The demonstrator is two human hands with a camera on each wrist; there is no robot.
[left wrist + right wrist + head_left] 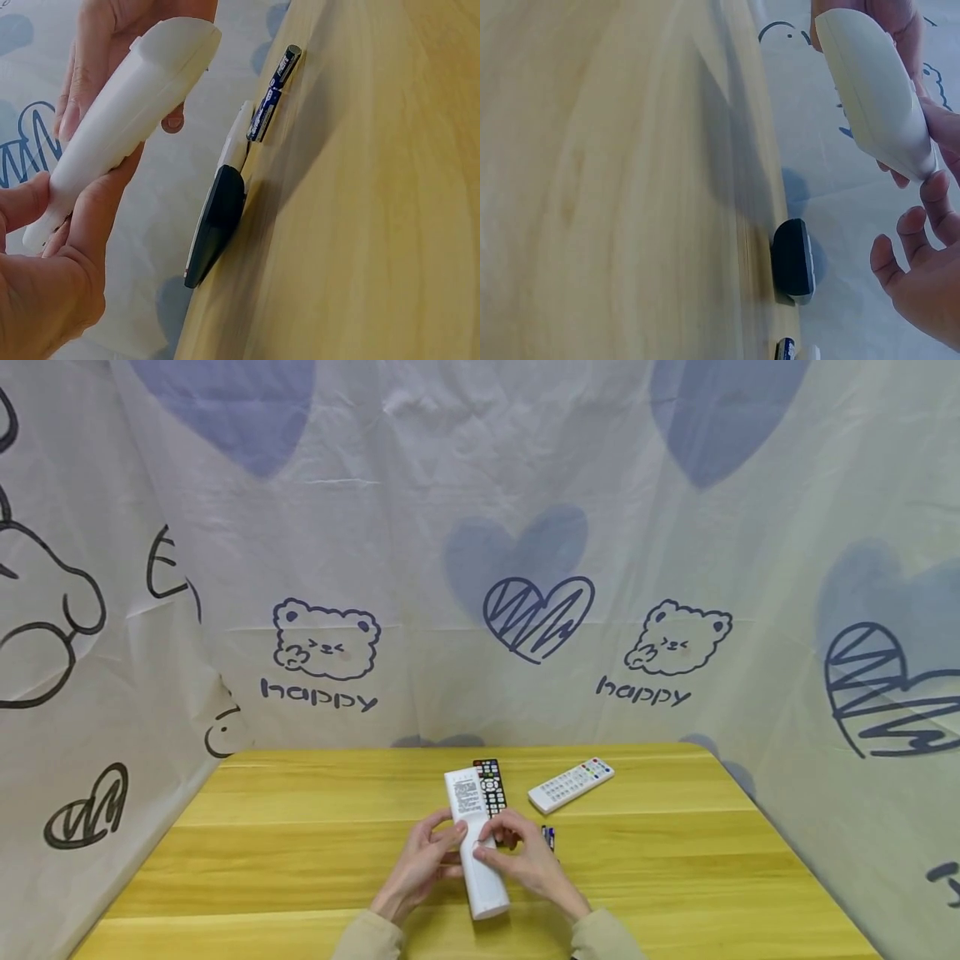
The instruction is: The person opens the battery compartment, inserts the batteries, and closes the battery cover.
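A white remote control (487, 889) is held up over the table, its back with a printed label turned upward. My left hand (420, 860) grips it from the left side, thumb on the back and fingers beneath. My right hand (534, 858) pinches at the middle of the back with thumb and index finger, around the battery cover area. In the right wrist view, the other right-hand fingers (909, 232) are bent and off the remote. Behind the held remote lies a black remote control (495, 797), partly hidden by it.
Farther right on the wooden table (675, 860) lies a second white remote control (572, 785) with its buttons up. Two small batteries (549, 837) lie just beyond the right hand. A printed cloth (420, 568) hangs behind the table and along both sides.
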